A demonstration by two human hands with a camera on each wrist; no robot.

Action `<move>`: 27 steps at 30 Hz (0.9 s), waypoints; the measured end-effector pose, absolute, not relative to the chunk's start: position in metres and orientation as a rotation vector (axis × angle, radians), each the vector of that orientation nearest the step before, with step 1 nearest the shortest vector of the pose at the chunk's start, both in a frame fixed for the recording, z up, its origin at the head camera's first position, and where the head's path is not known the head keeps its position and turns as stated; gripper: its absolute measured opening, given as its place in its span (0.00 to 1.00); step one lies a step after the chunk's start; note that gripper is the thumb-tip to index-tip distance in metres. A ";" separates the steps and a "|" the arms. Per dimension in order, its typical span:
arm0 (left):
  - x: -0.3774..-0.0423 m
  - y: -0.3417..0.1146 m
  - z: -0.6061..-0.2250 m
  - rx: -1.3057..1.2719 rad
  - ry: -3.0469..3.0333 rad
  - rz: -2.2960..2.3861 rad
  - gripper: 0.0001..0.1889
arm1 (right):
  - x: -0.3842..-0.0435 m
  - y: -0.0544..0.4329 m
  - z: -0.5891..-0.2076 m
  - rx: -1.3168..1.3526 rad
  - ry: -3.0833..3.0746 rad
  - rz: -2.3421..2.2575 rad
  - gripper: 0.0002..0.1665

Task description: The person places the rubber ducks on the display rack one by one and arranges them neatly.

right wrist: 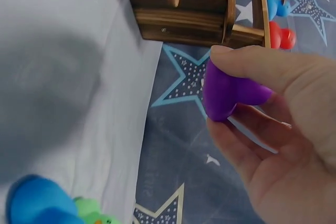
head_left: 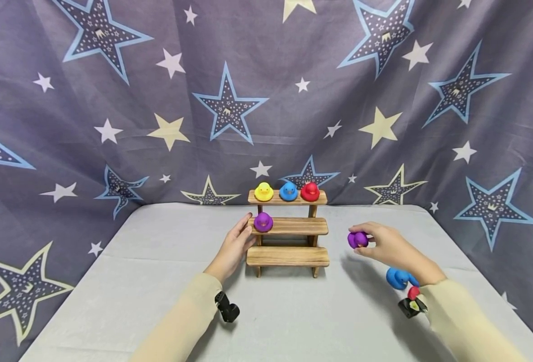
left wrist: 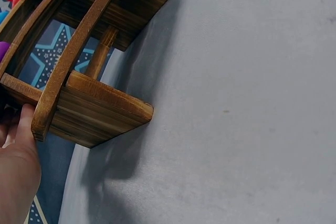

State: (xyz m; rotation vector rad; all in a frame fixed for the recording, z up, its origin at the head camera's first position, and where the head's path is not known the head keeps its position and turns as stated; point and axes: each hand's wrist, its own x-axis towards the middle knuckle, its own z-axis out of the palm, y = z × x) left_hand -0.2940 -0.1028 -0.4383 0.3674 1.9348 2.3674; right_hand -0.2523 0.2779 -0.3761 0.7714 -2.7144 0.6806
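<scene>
A three-tier wooden display stand [head_left: 287, 256] stands on the table. Its top tier carries a yellow rubber duck [head_left: 264, 192], a blue rubber duck [head_left: 288, 191] and a red rubber duck [head_left: 310, 192]. On the left end of the middle tier sits a purple rubber duck [head_left: 263, 222]. My left hand [head_left: 234, 250] grips the stand's left side at that tier; the thumb [left wrist: 26, 124] shows against the wood, while some fingers are partly hidden. To the right of the stand, my right hand [head_left: 390, 246] pinches another purple rubber duck [right wrist: 226, 90] between thumb and fingers, above the table.
Near my right wrist, another blue duck [head_left: 397, 278] lies on the pale-covered table [head_left: 293, 322], with a red thing [head_left: 413, 292] partly hidden by the forearm. A green thing [right wrist: 94, 211] lies beside the blue one. A star-patterned cloth [head_left: 266, 146] hangs behind.
</scene>
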 end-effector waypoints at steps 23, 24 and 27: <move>-0.295 -0.103 -0.439 0.367 1.944 2.355 0.28 | -0.273 0.210 -0.363 0.966 -2.616 0.750 0.27; -0.295 -0.103 -0.439 0.366 1.943 2.355 0.28 | -0.274 0.207 -0.363 0.973 -2.613 0.760 0.27; -0.295 -0.103 -0.439 0.371 1.943 2.355 0.28 | -0.277 0.198 -0.363 0.984 -2.603 0.792 0.28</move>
